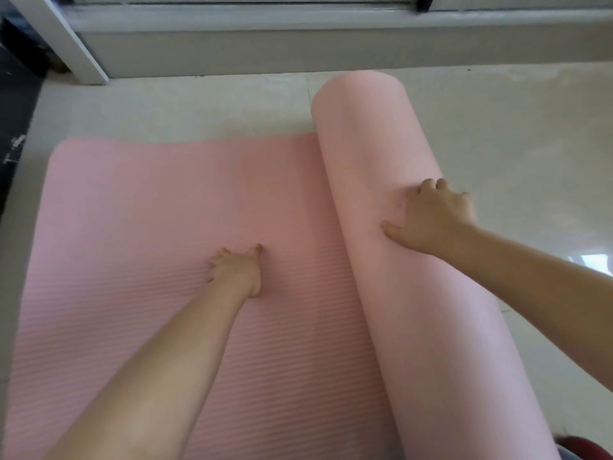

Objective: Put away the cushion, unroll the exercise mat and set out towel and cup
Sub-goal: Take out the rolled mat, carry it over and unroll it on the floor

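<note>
A pink exercise mat [149, 227] lies partly unrolled on the pale floor, its ribbed flat part spread to the left. The rest of it is still a thick roll [381, 161] running from the far middle to the near right. My left hand [237, 268] presses down on the flat part near the roll, fingers spread. My right hand [428, 217] rests on top of the roll, fingers bent over its far side and thumb on the near side. No cushion, towel or cup is in view.
A grey-white low ledge or base [298, 51] runs along the far side, with a white post [63, 38] at the left. Dark flooring [16, 104] borders the far left. Glossy pale floor [530, 144] lies to the right of the roll. A red object [577, 444] peeks in at the bottom right.
</note>
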Action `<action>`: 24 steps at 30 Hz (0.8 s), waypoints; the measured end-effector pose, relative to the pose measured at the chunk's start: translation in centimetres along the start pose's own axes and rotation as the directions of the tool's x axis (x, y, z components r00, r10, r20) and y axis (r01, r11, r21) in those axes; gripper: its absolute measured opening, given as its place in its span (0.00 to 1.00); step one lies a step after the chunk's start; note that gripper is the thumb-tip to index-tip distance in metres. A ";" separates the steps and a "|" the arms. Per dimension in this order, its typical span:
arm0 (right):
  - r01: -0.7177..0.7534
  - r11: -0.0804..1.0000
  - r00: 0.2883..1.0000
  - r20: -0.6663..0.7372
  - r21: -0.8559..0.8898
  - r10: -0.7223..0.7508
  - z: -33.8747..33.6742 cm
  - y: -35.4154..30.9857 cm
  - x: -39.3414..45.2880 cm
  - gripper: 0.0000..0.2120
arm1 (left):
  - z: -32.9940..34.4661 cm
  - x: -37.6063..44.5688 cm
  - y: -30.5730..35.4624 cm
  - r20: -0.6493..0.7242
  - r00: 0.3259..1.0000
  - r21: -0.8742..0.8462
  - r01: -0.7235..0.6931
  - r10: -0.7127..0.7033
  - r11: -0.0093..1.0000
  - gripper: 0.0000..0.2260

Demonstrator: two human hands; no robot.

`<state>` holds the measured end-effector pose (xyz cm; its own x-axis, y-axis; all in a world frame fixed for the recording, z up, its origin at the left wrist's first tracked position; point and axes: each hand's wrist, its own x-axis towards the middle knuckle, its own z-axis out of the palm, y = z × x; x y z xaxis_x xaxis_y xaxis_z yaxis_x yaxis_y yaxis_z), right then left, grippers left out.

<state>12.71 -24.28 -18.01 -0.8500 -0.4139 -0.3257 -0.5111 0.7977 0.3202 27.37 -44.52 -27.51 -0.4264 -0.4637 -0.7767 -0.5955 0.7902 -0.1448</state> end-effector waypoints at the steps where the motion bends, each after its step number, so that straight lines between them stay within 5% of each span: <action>1: 0.032 0.999 0.999 -0.005 -0.036 -0.032 -0.1 0.5 0.2 0.34 | 0.0 -0.3 0.1 0.005 1.000 0.007 0.001 -0.001 1.000 0.36; 4: 0.287 0.956 0.956 -0.046 -0.060 -0.290 0.4 2.4 0.4 0.29 | 0.5 0.0 0.1 0.012 1.000 0.044 0.026 -0.027 0.999 0.37; 6: 0.543 0.834 0.839 0.051 -0.095 -0.541 0.9 3.9 0.5 0.28 | 0.6 -0.2 0.5 0.017 0.999 0.065 0.044 -0.045 0.997 0.36; 8: 0.649 0.754 0.758 0.174 -0.104 -0.628 1.1 5.1 0.5 0.30 | 0.6 -0.7 1.2 -0.006 1.000 0.071 0.022 -0.022 0.997 0.35; 13: 0.603 0.795 0.797 0.015 -0.070 -0.603 0.1 7.1 0.9 0.19 | -0.1 -3.5 4.9 -0.094 0.995 -0.022 -0.038 0.036 0.999 0.29; 20: 0.422 0.902 0.901 -0.156 0.091 -0.406 1.5 9.0 3.9 0.18 | -0.6 -4.6 15.8 -0.277 0.960 -0.178 -0.099 0.047 0.979 0.27; 24: 0.591 0.795 0.794 -0.271 0.137 -0.544 3.5 11.9 4.7 0.16 | 1.8 -5.4 22.0 -0.351 0.936 -0.275 -0.137 0.033 0.952 0.29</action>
<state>3.06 -15.21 -18.83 -0.4319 -0.8812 -0.1919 -0.8912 0.4498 -0.0595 17.81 -23.92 -27.63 -0.6578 -0.5484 -0.5163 -0.6957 0.7050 0.1375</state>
